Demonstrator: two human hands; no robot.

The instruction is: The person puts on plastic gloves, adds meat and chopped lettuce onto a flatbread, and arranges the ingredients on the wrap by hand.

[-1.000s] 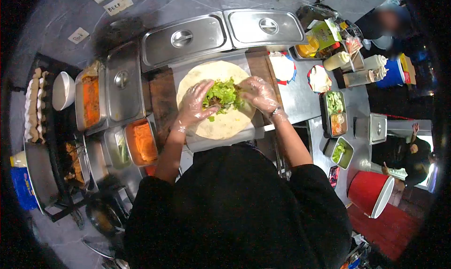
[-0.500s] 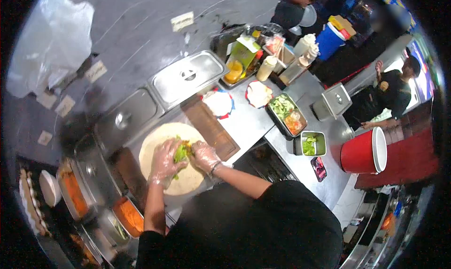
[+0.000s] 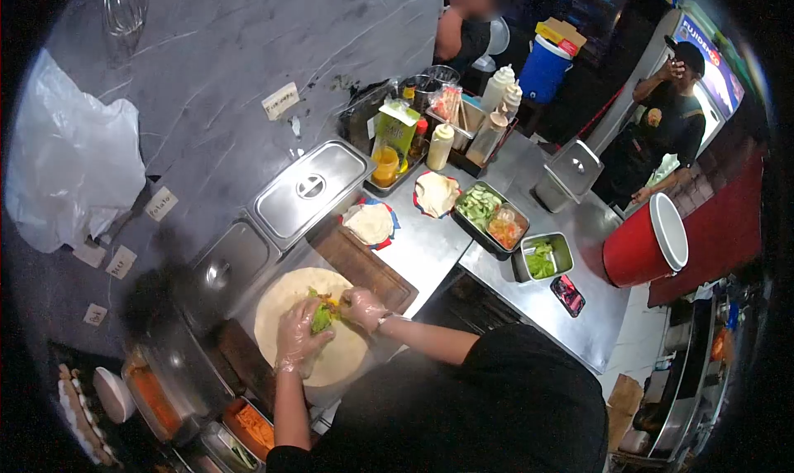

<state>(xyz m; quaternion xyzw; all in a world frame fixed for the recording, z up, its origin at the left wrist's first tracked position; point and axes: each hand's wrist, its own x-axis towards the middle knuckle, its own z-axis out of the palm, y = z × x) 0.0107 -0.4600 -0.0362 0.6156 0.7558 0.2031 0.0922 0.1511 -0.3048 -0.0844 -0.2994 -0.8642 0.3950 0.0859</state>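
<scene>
A large round flatbread wrap (image 3: 277, 308) lies flat on the work surface, partly over a brown wooden board (image 3: 376, 268). On its middle sits a pile of green lettuce (image 3: 321, 318) with yellow-orange bits. Both hands wear clear plastic gloves. My left hand (image 3: 303, 334) is cupped round the lettuce from the left, thumb and fingers on either side of it. From the right, my right hand (image 3: 361, 309) has its fingers curled together at the edge of the filling; what lies inside them is hidden.
Lidded steel pans (image 3: 310, 190) line the wall side. Shredded orange filling (image 3: 253, 423) stands at lower left. Cucumber slices (image 3: 480, 207), a lettuce tub (image 3: 542, 260), a phone (image 3: 568, 296), squeeze bottles (image 3: 441, 146) and a red bucket (image 3: 637, 250) are rightward. Two people stand beyond.
The view has tilted, shifting the counter in the picture. Both hands stay at the filling, the right one with fingers drawn in more tightly. A person at far right has a hand raised to the head.
</scene>
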